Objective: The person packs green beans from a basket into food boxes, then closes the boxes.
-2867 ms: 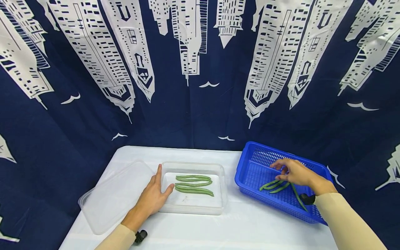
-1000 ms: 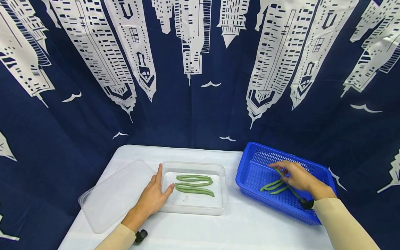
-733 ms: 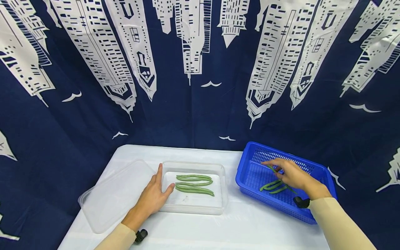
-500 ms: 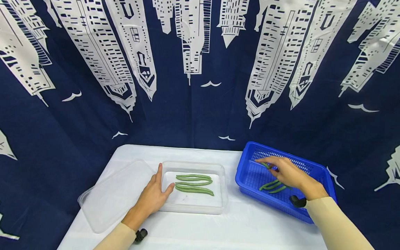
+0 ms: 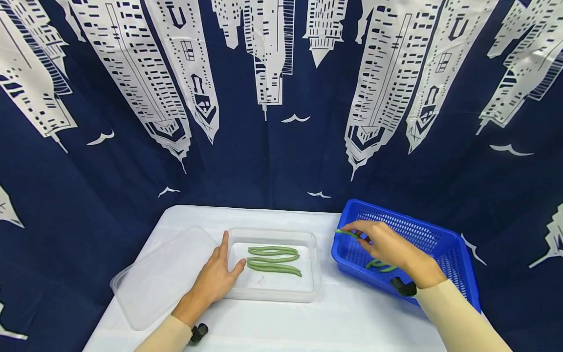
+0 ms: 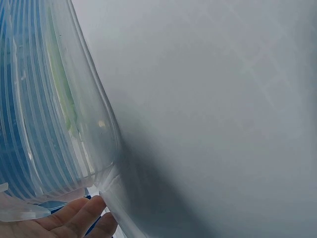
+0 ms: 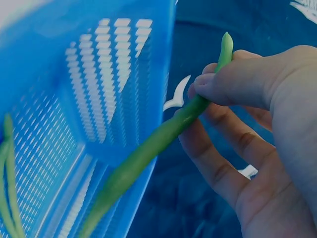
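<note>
My right hand (image 5: 387,247) pinches a green bean (image 7: 143,153) between thumb and fingers, near one end of it. It is over the left end of a blue plastic basket (image 5: 464,266), and the bean's tip pokes out to the left in the head view. A few more green beans (image 5: 381,266) lie in the basket, partly hidden by that hand. Against the left wall of a clear plastic container (image 5: 272,295) rests my left hand (image 5: 214,276), fingers spread and fairly straight. Several green beans (image 5: 274,268) lie side by side inside the container.
A clear lid (image 5: 160,281) lies flat left of the container, partly behind the left forearm. Everything stands on a white table (image 5: 281,325). A navy cloth (image 5: 268,161) with white buildings hangs behind its back edge. A strip of table separates container and basket.
Inside the basket, my right hand took hold of a green bean and lifted it. It has since moved left with the bean to the basket's left end. My left hand stays put.
</note>
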Tool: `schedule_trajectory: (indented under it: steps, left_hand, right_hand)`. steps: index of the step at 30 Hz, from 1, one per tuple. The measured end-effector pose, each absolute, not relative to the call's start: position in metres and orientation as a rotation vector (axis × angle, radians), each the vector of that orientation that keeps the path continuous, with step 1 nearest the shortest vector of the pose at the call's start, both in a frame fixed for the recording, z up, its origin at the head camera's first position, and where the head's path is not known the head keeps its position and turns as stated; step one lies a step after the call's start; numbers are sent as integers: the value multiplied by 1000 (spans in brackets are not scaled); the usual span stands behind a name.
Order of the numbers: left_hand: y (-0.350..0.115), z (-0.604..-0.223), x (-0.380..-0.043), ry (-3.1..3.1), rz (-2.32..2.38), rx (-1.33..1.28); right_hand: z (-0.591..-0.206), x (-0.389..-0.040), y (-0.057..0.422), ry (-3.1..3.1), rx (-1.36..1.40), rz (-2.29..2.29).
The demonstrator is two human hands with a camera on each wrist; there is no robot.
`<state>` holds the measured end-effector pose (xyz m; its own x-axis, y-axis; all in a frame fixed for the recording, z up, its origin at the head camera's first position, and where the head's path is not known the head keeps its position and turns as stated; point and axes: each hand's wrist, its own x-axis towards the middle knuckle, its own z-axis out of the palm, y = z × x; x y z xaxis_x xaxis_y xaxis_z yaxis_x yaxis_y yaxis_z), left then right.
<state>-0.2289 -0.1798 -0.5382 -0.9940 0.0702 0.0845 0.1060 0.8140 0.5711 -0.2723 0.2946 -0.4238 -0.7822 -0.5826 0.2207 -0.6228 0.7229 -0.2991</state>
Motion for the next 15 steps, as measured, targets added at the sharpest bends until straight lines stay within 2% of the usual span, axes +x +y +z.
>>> schedule_trajectory:
  steps: [15]
  left_hand:
    - [-179,-538,-230,-2947,-934,-147]
  right_hand:
    - [-422,-267,223,-2747,1185,578]
